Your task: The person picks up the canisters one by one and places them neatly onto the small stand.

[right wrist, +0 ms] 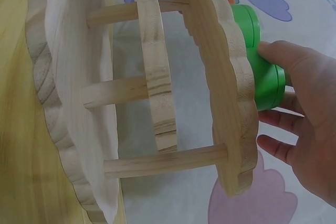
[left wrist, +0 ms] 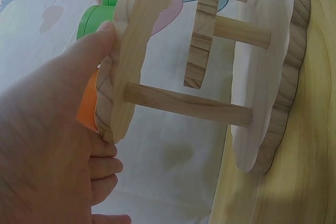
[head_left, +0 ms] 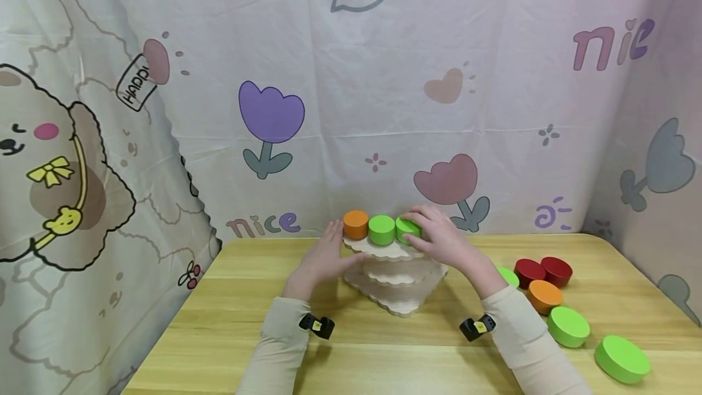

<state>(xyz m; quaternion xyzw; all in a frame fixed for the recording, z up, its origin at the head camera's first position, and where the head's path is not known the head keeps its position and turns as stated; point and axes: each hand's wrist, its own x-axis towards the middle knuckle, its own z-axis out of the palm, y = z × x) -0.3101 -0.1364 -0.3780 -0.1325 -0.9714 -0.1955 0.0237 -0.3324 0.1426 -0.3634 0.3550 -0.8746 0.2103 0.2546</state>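
Note:
A pale wooden tiered stand (head_left: 406,294) with scalloped edges rises on the table, its boards joined by round pegs. Along its top board sit an orange round box (head_left: 356,225), a green round box (head_left: 381,230) and a second green round box (head_left: 407,228) at the right. My right hand (head_left: 444,238) holds that right-hand one between thumb and fingers; a lid-like seam (right wrist: 279,80) shows on it in the right wrist view. At the board's left end, my left hand (head_left: 322,259) lies with straight fingers beside the orange box, its thumb along the front edge.
On the table's right side stand several more round boxes: dark red (head_left: 556,271), orange (head_left: 545,296) and green (head_left: 622,358). A green one (head_left: 509,276) is partly hidden behind my right forearm. A printed cloth (head_left: 356,108) hangs close behind the stand.

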